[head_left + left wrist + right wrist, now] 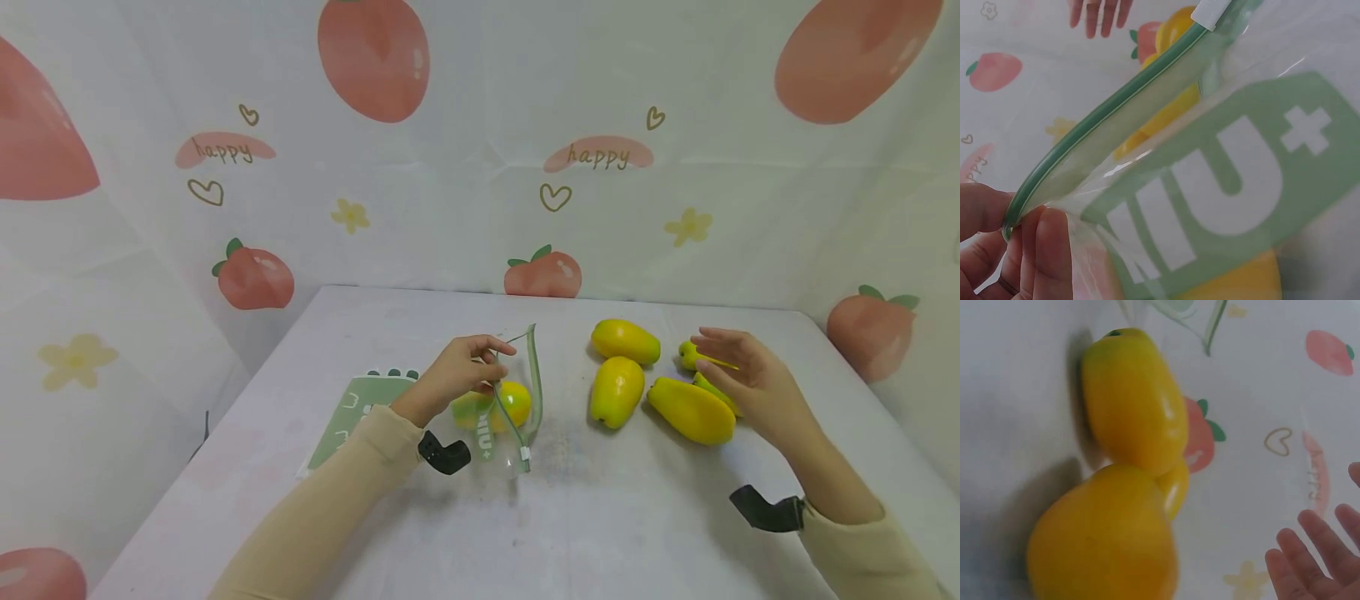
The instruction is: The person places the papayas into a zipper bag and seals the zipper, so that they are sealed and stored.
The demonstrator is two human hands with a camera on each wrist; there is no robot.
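One worktop [570, 521] lies beneath both grips; one clear zip bag [484, 433], at least one yellow fruit [516, 404] inside, is pinched at its rim by the left grip [454, 370]; one green-printed packet [347, 412] lies left of it; five yellow fruits [690, 411] lie beside and left of the right grip [756, 385], wide and holding nothing.

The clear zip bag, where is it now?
In the head view, the bag is near centre, held by the left hand, left of loose yellow fruits.

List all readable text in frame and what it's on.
"happy": twice on the backdrop in the head view.
"IU+": on the clear bag the left hand pinches; its first letter is creased, uncertain.
White marks on the flat green item: too small to read.
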